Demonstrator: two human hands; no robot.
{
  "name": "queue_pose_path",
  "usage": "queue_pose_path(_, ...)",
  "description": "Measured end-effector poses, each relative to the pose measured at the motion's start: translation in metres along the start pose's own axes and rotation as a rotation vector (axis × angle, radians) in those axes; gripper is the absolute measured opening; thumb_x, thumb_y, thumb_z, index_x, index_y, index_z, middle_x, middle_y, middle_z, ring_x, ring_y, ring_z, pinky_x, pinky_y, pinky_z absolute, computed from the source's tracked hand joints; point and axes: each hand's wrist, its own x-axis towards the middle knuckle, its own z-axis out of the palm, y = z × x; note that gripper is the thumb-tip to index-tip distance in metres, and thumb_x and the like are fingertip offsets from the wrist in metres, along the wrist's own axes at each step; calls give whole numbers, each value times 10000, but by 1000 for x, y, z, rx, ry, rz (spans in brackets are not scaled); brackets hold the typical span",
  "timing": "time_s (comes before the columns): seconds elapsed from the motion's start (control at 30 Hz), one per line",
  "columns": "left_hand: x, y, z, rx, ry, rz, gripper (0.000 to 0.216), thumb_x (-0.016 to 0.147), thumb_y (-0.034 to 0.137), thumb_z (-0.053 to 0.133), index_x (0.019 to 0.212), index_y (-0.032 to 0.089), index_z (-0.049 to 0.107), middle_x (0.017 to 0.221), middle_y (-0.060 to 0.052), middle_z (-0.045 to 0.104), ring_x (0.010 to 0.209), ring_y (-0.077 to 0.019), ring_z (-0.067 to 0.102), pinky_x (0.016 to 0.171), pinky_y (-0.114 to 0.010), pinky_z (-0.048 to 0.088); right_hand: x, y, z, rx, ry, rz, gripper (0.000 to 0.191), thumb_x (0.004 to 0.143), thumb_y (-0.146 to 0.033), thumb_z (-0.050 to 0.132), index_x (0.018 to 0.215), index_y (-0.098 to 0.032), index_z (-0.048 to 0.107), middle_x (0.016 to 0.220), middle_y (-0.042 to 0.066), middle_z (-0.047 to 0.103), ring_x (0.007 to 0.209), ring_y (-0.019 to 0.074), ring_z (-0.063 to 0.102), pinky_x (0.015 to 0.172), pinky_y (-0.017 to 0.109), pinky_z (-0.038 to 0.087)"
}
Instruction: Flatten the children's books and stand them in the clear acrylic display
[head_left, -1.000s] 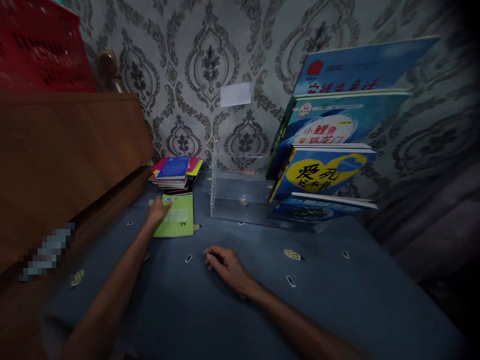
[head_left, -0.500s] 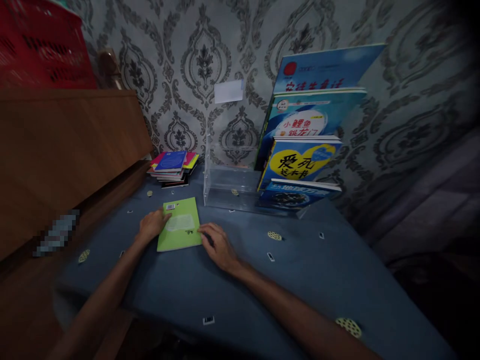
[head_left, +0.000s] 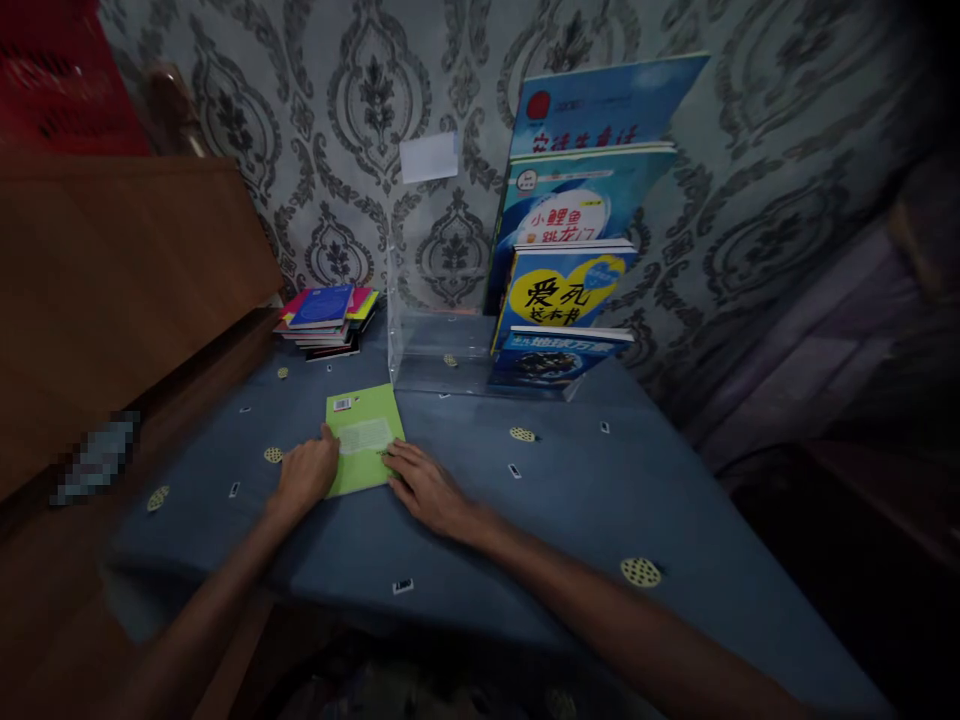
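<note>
A thin green booklet (head_left: 364, 436) lies flat on the blue tablecloth (head_left: 562, 500), with a barcode sticker at its far left corner. My left hand (head_left: 306, 476) rests on the booklet's near left edge, fingers curled over it. At the near right corner my right hand (head_left: 424, 487) lies flat, fingertips touching the booklet. Neither hand lifts it off the cloth.
A stack of small colourful books (head_left: 326, 318) sits at the back left. A clear acrylic rack (head_left: 435, 350) against the wall holds several blue picture books (head_left: 559, 290) at its right end. A wooden cabinet (head_left: 112, 290) borders the left side; a red crate (head_left: 52, 90) stands on it.
The green booklet slid away from the stack toward me under my left hand. My right hand moved left across the cloth and came to rest at the booklet's right corner.
</note>
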Motion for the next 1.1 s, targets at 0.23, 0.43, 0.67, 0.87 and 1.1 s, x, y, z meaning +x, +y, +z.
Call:
queue_pose_path(0.23,-26,11,3,2,-12,15,480,1035,271,253,1443,92,432,989,-208,744,964,-343,730,797,-395,519,-30,-24,-20,-67,-61,-3,331,977,-213,549,1293,-147,620,1396,154,605,1389,268,489,1174,447,409)
queue_pose_path(0.43,-44,23,5,17,1,53,497,1045,301,269,1471,89,409,995,-207,744,942,-329,729,782,-388,519,-53,-39,-33,-122,-103,36,372,968,-254,584,1328,-164,590,1406,159,596,1382,283,489,1192,496,352)
queue_pose_path(0.67,-61,54,-5,67,-74,164,506,1061,313,276,1522,115,344,1027,-179,752,937,-307,736,772,-374,533,-90,-50,-53,-159,-66,46,259,979,-225,562,1224,-169,624,1243,128,677,1182,267,583,1081,479,427)
queue_pose_path(0.87,-67,91,-8,70,-14,346,493,1072,267,278,1519,70,349,1070,-175,748,916,-308,742,771,-401,552,-115,-46,-74,-235,37,88,141,986,-167,527,1038,-184,657,920,70,676,875,226,554,833,384,482)
queue_pose_path(1.1,-63,131,-18,50,-34,465,498,1074,262,295,1518,40,337,1048,-193,749,905,-322,746,756,-406,556,-120,-20,-98,-211,31,154,168,999,-171,511,932,-179,664,879,66,648,866,212,562,795,349,472)
